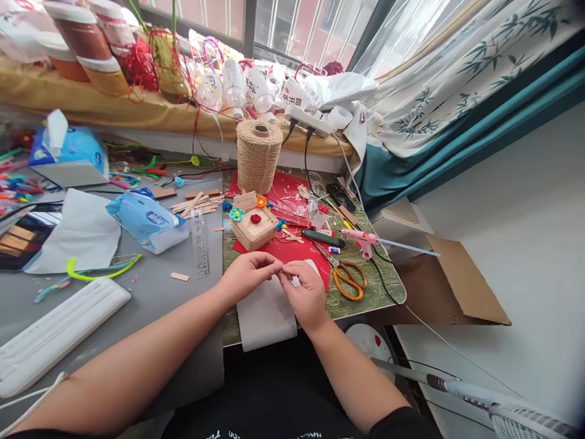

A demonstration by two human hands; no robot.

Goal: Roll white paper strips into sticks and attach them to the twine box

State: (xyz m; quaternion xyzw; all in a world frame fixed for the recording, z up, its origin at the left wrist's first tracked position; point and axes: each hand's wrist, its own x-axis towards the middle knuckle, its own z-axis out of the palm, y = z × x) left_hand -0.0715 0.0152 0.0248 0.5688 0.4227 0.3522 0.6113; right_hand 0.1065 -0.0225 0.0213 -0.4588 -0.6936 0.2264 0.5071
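My left hand [248, 275] and my right hand [305, 294] meet over the table's near edge, fingertips pinched together on something too small to make out. Under them lies a white sheet of paper [265, 317] on a red mat [297, 250]. Just beyond the hands sits a small twine-wrapped box [254, 228] with a red flower on top and small coloured flowers beside it. A big spool of jute twine [258, 155] stands behind it.
Orange-handled scissors [350, 277], a pink glue gun [363, 241] and a green utility knife [322, 238] lie right of my hands. Wooden sticks [196, 204], a ruler [200, 241], blue tissue packs [146, 219] and pipe cleaners [103, 271] lie left. A cardboard box [450, 286] stands at right.
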